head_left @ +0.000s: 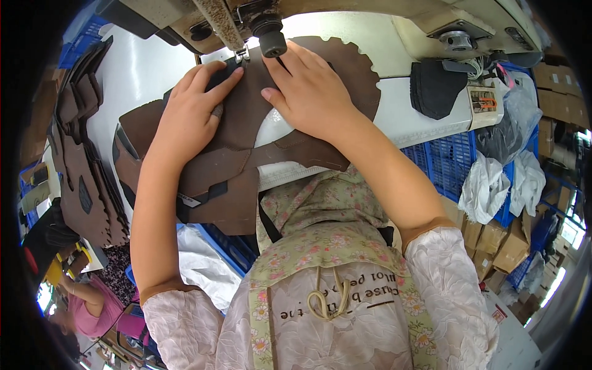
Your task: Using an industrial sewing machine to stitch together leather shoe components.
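Observation:
A brown leather-like panel (237, 126) with a notched rounded edge lies on the white bed of a sewing machine (370, 15). Part of it drapes over the table's near edge. The machine's metal presser foot (242, 55) stands at the panel's far side, near a dark patch. My left hand (190, 114) rests on the panel left of the foot, its fingers bent a little and the thumb apart. On the right, my right hand (314, 92) lies flat with fingers stretched forward; the machine head hides some of its fingertips. Neither hand grips anything visible.
Overlapping brown cut pieces (83, 179) hang along the left. A black pad stack (436, 89) and a small box (484, 106) sit on the right. Below are a blue crate (444, 154) and cardboard boxes (509, 246). A person in pink (102, 308) sits at lower left.

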The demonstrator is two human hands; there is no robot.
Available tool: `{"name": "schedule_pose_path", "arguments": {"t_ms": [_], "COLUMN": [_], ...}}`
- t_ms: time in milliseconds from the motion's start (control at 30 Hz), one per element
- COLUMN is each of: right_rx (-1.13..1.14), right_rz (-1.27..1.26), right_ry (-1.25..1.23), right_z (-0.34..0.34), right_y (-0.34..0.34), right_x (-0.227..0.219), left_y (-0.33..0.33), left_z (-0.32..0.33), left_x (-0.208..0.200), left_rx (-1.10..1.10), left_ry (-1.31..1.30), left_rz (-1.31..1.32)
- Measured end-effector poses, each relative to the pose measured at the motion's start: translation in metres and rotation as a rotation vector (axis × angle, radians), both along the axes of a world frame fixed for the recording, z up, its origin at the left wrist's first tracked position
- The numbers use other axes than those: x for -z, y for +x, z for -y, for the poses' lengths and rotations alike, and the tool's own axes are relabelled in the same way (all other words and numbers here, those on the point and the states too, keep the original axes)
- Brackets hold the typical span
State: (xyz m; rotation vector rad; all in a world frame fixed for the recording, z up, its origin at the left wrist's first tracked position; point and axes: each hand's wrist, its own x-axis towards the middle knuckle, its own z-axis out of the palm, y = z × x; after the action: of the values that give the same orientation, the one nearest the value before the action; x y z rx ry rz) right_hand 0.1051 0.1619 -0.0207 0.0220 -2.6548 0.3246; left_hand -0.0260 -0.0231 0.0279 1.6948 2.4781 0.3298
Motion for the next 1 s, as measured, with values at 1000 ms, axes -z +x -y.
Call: {"name": "schedule_pose_path", "arguments": {"t_ms": [1000], "right_rx": [-0.019], "right_rz": [0.032], "right_ry": [-0.064], "right_z": [0.003], "right_y": [0.001], "right_x": [-0.006], "left_y": [-0.005], "left_z": [0.005], "left_x": [-0.015], "left_rx": [0.104], "left_ry": [-0.066], "left_rz": [-0.018]}}
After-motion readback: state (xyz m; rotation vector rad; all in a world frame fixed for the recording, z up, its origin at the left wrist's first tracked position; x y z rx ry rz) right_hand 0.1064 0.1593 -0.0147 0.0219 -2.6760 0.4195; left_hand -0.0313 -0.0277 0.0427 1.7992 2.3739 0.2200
